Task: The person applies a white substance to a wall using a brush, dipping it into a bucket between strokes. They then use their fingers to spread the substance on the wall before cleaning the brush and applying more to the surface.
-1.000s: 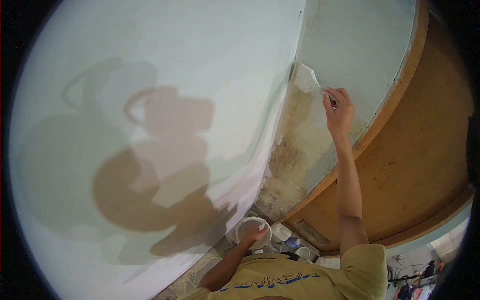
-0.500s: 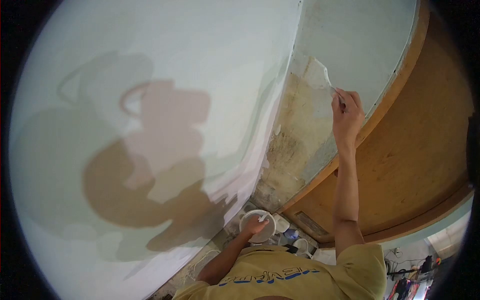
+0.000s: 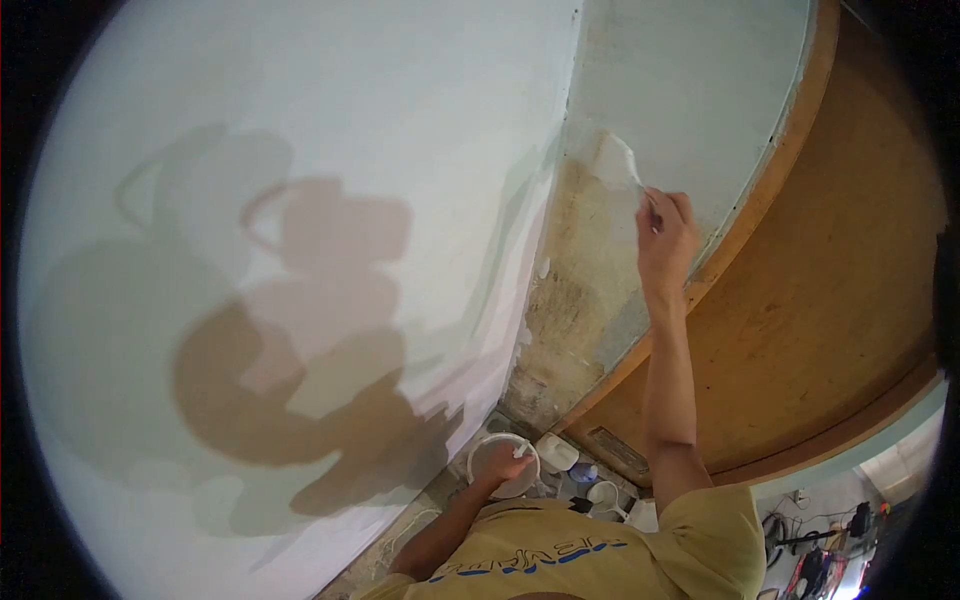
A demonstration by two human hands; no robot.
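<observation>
High on the narrow wall strip, my right hand (image 3: 666,240) is closed around a putty knife (image 3: 637,177); its white-smeared blade edge lies at the wall. Beneath it the patchy wall strip (image 3: 580,270) goes from pale grey coating above to stained yellow-brown below. Low down, my left hand (image 3: 503,464) is in front of a round white bucket (image 3: 480,452), fingers closed on a small whitish piece (image 3: 521,451) whose kind I cannot make out.
A smooth white wall (image 3: 420,100) with my shadow on it fills the left. To the right is a brown wooden door (image 3: 800,300) with an orange-brown frame (image 3: 745,225). A white container (image 3: 557,452), a blue-lidded item (image 3: 584,473) and a white cup (image 3: 604,494) stand on the floor.
In the view, my right hand and the putty knife have shifted left and slightly down. The bucket and my left hand appear a little lower and further left, as the whole view shifts too.
</observation>
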